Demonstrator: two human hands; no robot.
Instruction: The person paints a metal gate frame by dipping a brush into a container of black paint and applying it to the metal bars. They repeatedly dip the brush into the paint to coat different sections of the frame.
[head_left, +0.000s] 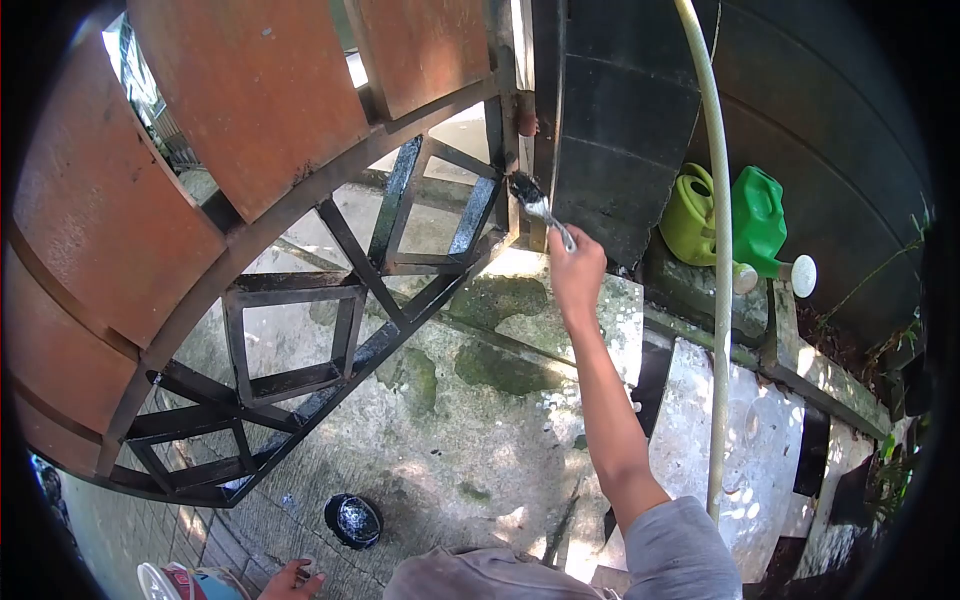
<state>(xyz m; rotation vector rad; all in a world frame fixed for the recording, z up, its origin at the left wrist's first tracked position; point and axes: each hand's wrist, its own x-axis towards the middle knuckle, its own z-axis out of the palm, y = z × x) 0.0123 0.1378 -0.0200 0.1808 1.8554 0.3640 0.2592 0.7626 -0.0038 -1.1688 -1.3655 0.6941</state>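
My right hand [578,272] grips the handle of a paintbrush [540,208]. Its dark, paint-loaded bristles are at the hinge-side post of a metal gate [360,345], near the end of the lower frame. Black paint covers much of that lower framework, and some bars look wet and shiny. At the bottom edge, my left hand [292,580] is partly in view, fingers loosely apart and holding nothing visible. It is near a paint can [190,582], which the frame cuts off. A small dark bowl [354,521] with black paint sits on the ground just beyond that hand.
Reddish-brown panels [250,100] fill the gate's upper part. A pale hose [722,300] hangs on the right, in front of yellow-green [690,215] and green [758,215] watering cans. Stained concrete [480,420] lies below, with a pale flat sheet [725,430] to the right.
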